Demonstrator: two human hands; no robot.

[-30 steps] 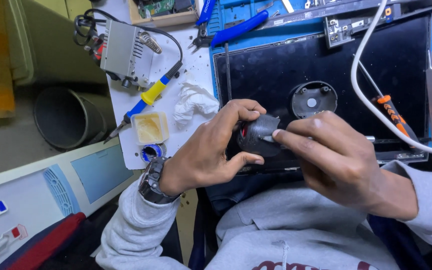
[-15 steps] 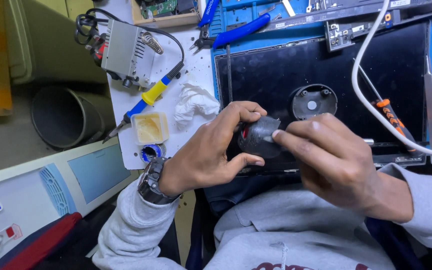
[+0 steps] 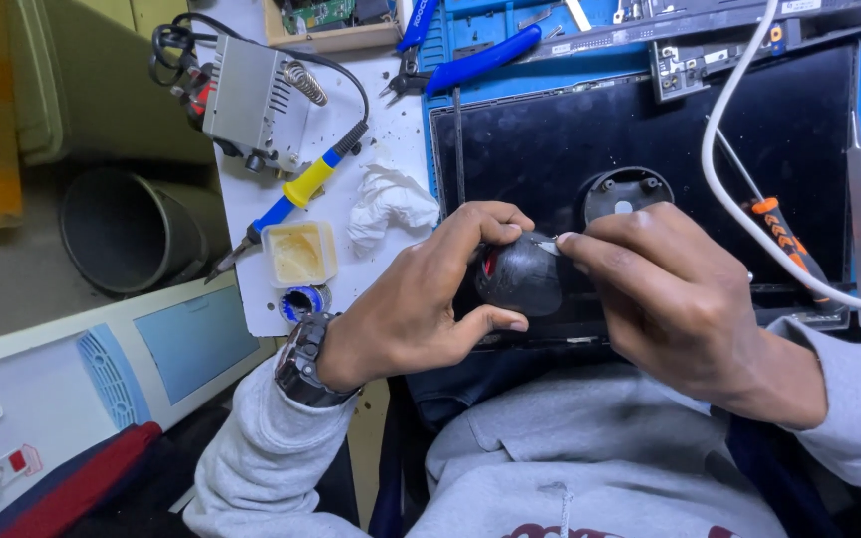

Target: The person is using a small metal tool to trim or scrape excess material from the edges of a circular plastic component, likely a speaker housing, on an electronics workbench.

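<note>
My left hand [image 3: 421, 304] grips a small rounded black device shell [image 3: 522, 274] between thumb and fingers, close to my chest. A bit of red shows at the shell's left edge. My right hand [image 3: 665, 294] pinches at the shell's top right, where a small white piece shows at my fingertips. Both hands hover over the near edge of a black panel [image 3: 749, 130] lying on the blue work mat. A round black cover piece [image 3: 628, 191] lies on the panel just behind my right hand.
A soldering station [image 3: 251, 100], a yellow and blue soldering iron [image 3: 296, 194], a flux tub [image 3: 298, 252] and crumpled tissue [image 3: 386, 204] sit at left. Blue pliers [image 3: 470, 60], an orange screwdriver [image 3: 784, 239], a white cable [image 3: 739, 214] and tweezers [image 3: 857, 219] lie around the panel.
The hands stay together on the black shell; the right fingers have shifted slightly along its top. Nothing else has moved.
</note>
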